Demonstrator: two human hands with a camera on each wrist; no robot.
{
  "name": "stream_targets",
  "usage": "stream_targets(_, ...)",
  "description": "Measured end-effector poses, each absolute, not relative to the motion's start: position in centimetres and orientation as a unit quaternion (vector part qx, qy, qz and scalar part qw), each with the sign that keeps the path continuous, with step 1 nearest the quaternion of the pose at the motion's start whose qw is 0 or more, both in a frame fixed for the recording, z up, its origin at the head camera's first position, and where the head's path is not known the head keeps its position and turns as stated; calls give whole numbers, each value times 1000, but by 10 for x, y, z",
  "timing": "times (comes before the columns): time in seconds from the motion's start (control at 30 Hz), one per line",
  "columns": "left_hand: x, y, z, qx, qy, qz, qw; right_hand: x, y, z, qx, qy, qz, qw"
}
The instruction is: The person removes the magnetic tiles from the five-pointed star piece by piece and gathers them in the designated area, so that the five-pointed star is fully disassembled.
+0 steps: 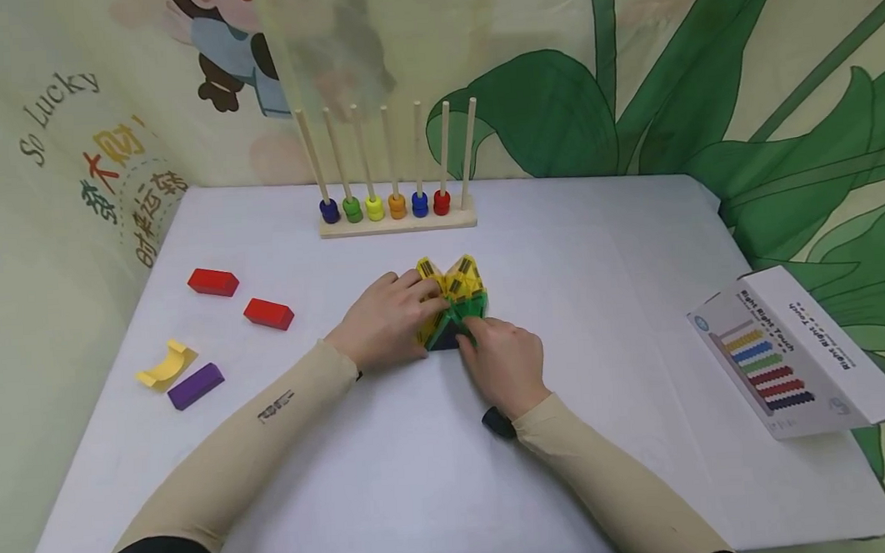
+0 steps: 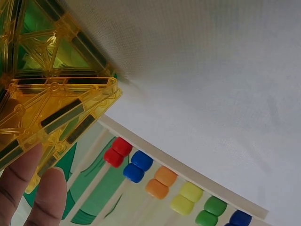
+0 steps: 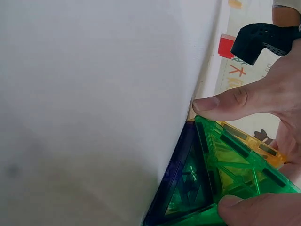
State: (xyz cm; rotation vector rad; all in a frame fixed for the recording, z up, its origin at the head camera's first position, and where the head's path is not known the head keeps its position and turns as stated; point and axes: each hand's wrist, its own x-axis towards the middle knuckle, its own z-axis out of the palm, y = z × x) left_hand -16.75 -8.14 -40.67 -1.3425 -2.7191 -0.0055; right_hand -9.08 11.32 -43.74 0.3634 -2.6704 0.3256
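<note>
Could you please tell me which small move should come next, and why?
I would perhaps have the right hand gently press the green tile toward the blue tile while the left hand steadies the yellow tiles, since the green and blue edges run close together and both hands touch the tiles.

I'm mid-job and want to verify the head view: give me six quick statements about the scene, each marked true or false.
1. The left hand holds yellow tiles. True.
2. The right hand is empty. False: it pinches a green tile.
3. Two red blocks lie left of both hands. True.
4. Every peg on the rack carries beads. False: the rightmost peg is bare.
5. The purple block lies beside the yellow curved block. True.
6. The printed box sits left of both hands. False: it is to their right.
</note>
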Motion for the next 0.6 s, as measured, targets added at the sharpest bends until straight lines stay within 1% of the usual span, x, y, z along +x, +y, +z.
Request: stream_targets(0.6, -172, -83, -407, -445, -893, 3, 62, -95, 113, -439, 117, -959, 137, 219)
